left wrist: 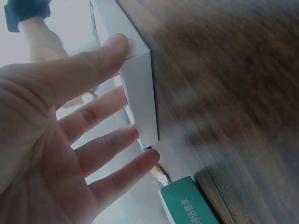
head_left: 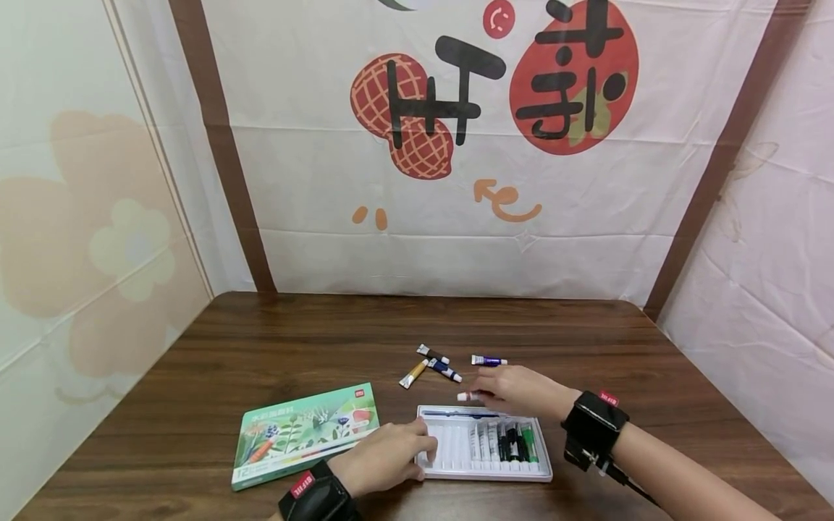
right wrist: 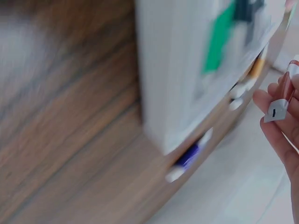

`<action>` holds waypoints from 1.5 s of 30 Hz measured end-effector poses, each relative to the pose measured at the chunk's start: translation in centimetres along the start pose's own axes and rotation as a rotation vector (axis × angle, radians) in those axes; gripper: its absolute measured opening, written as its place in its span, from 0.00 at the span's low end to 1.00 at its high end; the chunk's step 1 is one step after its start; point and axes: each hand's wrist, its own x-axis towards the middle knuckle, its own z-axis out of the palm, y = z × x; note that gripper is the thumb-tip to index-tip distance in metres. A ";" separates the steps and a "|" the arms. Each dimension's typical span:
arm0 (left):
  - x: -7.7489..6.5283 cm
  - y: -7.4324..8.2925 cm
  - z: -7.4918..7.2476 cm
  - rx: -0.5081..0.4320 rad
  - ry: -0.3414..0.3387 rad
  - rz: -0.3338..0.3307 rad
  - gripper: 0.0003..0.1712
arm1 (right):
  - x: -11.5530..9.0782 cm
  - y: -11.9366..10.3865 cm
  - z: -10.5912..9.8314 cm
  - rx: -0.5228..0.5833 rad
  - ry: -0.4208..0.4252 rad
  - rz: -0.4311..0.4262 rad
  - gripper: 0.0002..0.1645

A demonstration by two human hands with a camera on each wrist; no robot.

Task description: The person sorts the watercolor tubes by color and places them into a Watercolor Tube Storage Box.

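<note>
My right hand [head_left: 517, 391] pinches a small reddish-brown paint tube [right wrist: 282, 93] with a white cap, above the back edge of a white plastic tray [head_left: 446, 452]. In the right wrist view, the flat grey end of the tube points away from the fingers. My left hand [head_left: 391, 456] rests at the left end of the tray, its fingers fairly straight against the side wall [left wrist: 140, 100] and its thumb near the corner. Inside the tray, white, black and green tubes [head_left: 513, 441] stand side by side in the right half. A thin brush [head_left: 456, 414] lies along its back groove.
Behind the tray lie loose paint tubes: a dark one [head_left: 430, 352], a blue one [head_left: 446, 371], a yellow-ochre one [head_left: 413, 374] and a purple one [head_left: 487, 360]. A green illustrated box [head_left: 306, 430] lies left of the tray. A printed cloth [head_left: 306, 202] hangs behind the table.
</note>
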 end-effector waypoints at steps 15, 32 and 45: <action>-0.1 0.1 -0.1 0.006 0.016 0.001 0.09 | 0.5 -4.2 -0.9 -0.085 -0.120 -0.159 0.12; -0.1 0.2 -0.2 0.003 0.024 0.012 0.09 | 0.7 -4.6 -0.1 0.035 -0.127 -0.147 0.08; 0.1 0.1 -0.1 -0.016 0.011 0.006 0.09 | 0.4 -4.7 0.3 0.258 -0.179 -0.079 0.09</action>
